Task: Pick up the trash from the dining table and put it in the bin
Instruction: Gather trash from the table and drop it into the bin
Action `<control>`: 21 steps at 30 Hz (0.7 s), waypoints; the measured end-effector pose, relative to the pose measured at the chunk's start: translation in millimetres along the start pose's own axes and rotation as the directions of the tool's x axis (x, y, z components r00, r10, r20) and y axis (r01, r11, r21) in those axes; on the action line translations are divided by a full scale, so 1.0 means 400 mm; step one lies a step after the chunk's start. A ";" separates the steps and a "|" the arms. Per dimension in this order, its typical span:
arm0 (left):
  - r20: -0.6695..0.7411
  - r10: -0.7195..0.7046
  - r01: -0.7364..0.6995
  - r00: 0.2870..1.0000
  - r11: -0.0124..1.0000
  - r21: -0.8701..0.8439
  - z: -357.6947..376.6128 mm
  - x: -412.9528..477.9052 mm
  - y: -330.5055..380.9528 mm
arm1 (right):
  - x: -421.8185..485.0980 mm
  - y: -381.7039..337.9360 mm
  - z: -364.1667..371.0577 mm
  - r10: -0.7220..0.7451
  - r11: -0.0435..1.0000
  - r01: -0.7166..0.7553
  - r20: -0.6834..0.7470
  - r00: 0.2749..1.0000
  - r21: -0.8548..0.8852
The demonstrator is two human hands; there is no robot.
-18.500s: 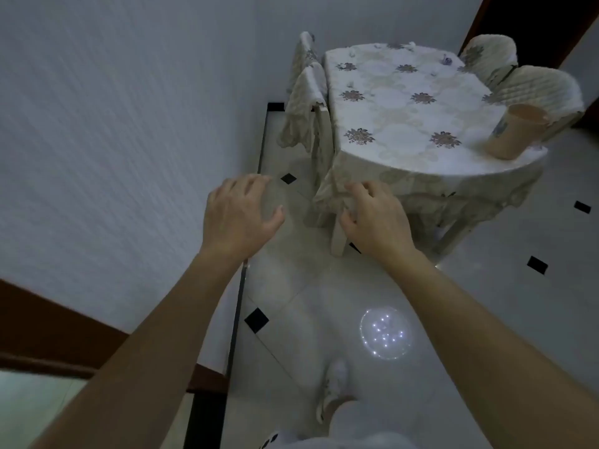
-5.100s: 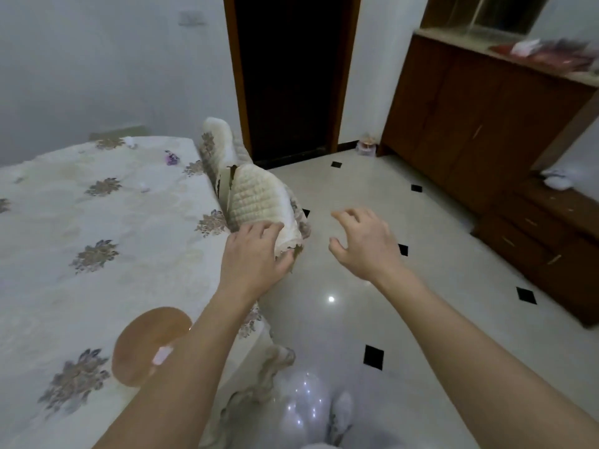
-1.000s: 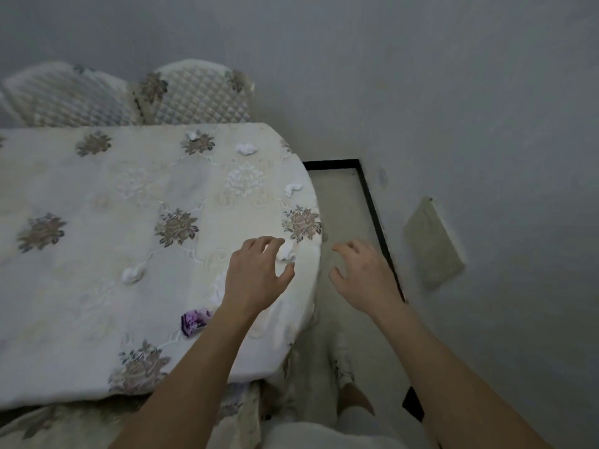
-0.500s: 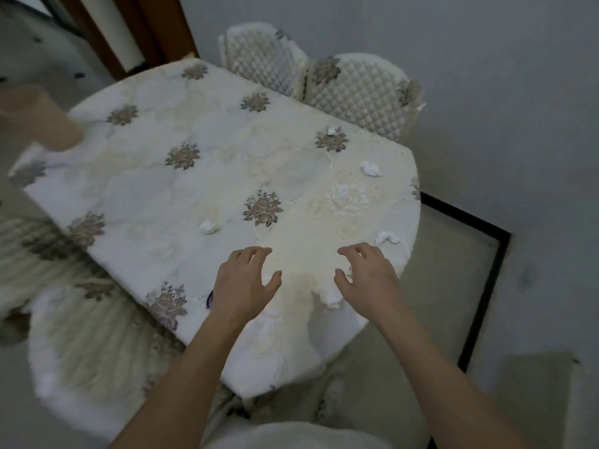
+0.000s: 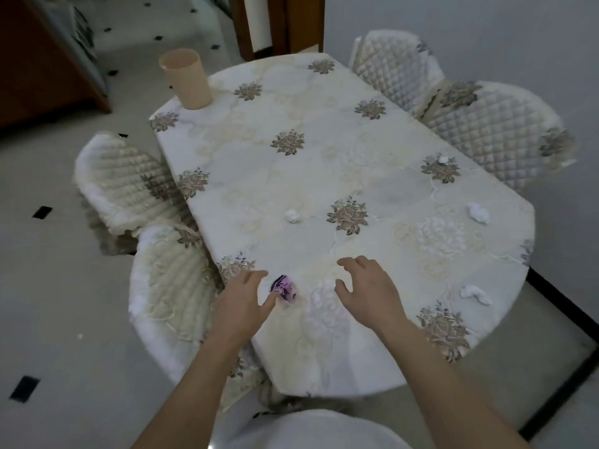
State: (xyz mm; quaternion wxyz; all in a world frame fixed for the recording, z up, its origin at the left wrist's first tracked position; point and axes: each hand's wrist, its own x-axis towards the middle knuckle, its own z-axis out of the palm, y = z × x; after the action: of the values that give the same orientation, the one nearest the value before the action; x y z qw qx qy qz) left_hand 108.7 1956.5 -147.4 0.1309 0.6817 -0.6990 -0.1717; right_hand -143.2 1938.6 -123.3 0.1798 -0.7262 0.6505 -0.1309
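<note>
Camera's just swung round so the whole tabletop [image 5: 324,124] shows, and the left hand [image 5: 243,303] and right hand [image 5: 369,293] now hover open and empty at lower centre, purple wrapper [image 5: 284,288] by the left thumb, bin [image 5: 185,80] far off upper left, so I'd guess nothing's binned yet.

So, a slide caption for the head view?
Left hand beside a purple wrapper, right hand open, bin at far corner.

You're looking at a tablecloth [image 5: 291,176] of embroidered cloth with a slight sheen. Chair covers [image 5: 492,124]: quilted cloth, matt. Bin [image 5: 188,82]: smooth matt plastic. White wads [image 5: 292,216]: crumpled paper, rough. Purple wrapper [image 5: 284,288]: crinkled, looks like glossy film. Floor [image 5: 48,303]: polished tile, glossy. Cabinet [image 5: 35,66]: dark wood, smooth. Wall [image 5: 518,34]: matt.
</note>
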 end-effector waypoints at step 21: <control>0.192 0.284 -0.290 0.939 0.957 0.005 0.180 0.179 -0.097 | 0.323 -0.003 0.120 -0.020 1.000 0.017 0.171 0.985 0.018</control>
State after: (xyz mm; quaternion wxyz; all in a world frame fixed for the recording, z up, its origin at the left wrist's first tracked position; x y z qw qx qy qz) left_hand 111.5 1888.9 -232.5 0.0763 0.5552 -0.8029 -0.2034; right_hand -106.4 1814.9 -171.7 0.2398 -0.7394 0.6247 -0.0749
